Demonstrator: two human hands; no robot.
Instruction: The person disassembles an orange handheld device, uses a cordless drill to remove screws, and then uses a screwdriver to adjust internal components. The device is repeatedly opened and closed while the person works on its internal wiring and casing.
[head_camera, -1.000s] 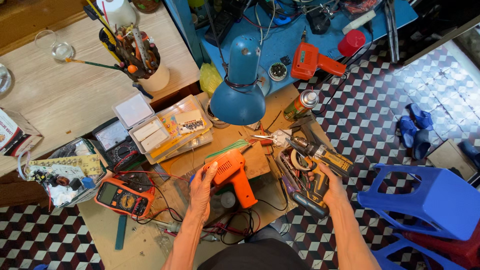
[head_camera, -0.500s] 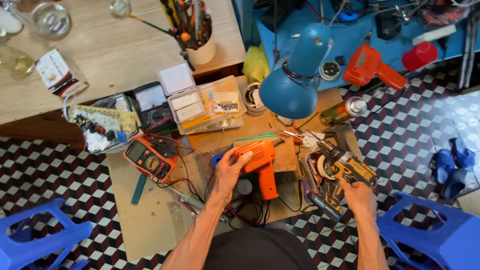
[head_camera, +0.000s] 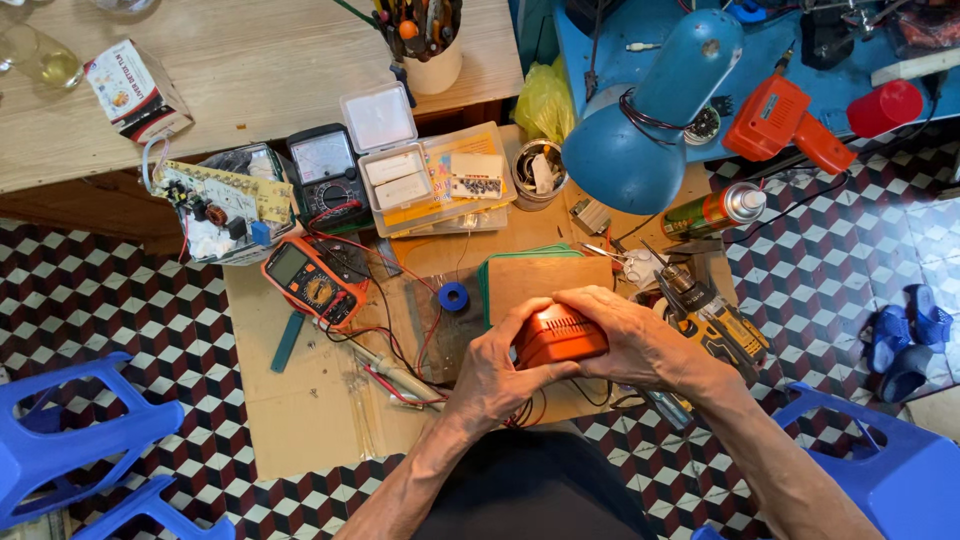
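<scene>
Between both hands' fingers (head_camera: 610, 305), orange tool (head_camera: 560, 335).

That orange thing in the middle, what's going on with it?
A person sitting at a cluttered workbench grips the orange tool with both hands, the left hand on one side and the right hand on the other. It sits above a wooden board. An orange multimeter with red wires lies to the left, a yellow drill to the right, and a blue lamp hangs over the bench.
</scene>
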